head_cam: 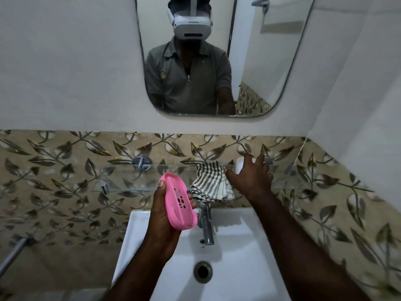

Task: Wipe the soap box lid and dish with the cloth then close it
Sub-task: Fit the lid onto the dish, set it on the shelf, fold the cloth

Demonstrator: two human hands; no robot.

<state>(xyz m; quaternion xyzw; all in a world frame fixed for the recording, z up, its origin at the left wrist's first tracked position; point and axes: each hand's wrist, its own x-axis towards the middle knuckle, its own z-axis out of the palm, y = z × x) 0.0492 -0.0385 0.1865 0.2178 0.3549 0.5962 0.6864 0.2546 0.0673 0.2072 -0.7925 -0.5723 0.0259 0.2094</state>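
At the centre of the frame we see the left hand closed around a pink soap dish, its grip wrapped round the dish's underside with the thumb tip showing at the upper end; the slotted inside faces right, tilted above the white sink. Just right of it, a striped cloth hangs folded over the front edge of the glass shelf, draping down over the top of the tap, so the tap's handle is hidden from us. Further right, the right hand is spread wide with fingers splayed, holding nothing, its thumb tip close to the cloth's edge; we cannot tell whether they touch. Behind those fingers a pale rounded thing sits on the shelf, mostly covered, and we cannot say whether it is the lid. The mirror in the upper middle is cut off at the top, and both forearms run out of the bottom edge.
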